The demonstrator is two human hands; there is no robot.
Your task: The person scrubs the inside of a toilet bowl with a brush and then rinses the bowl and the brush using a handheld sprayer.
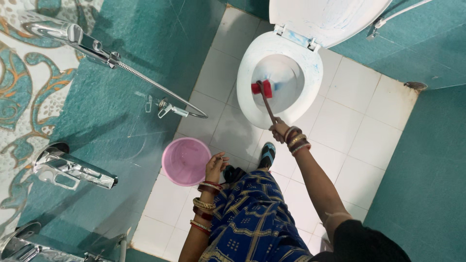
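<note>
Toilet brush (265,97): one, red head, dark handle. The head sits inside the bowl of the white toilet (252,58), low on the bowl's left side; the handle slants back toward 6 o'clock into the right hand (280,130).

Right hand: fingers clamped round the end of the handle, arm stretched out, several bangles at the wrist.

Left hand (215,165): empty, fingers loosely curled and slightly apart, hanging just at the 3 o'clock rim of the pink bucket (184,161); contact with the rim cannot be told.

Step in hand, as judged: scrubbing the inner bowl, with blue streaks showing on the seat and lid. The next move calls for a firm grip and a sweep of the head round the wall of the bowl, keeping the head below the rim.

Count: one toilet with lid raised, one brush, one bucket, one hand-spray hose (160,87) on the teal wall at 10 o'clock, two chrome taps (73,170) at 8 o'clock. One sandalled foot (266,154) stands on the white floor tiles (359,92) before the bowl.
</note>
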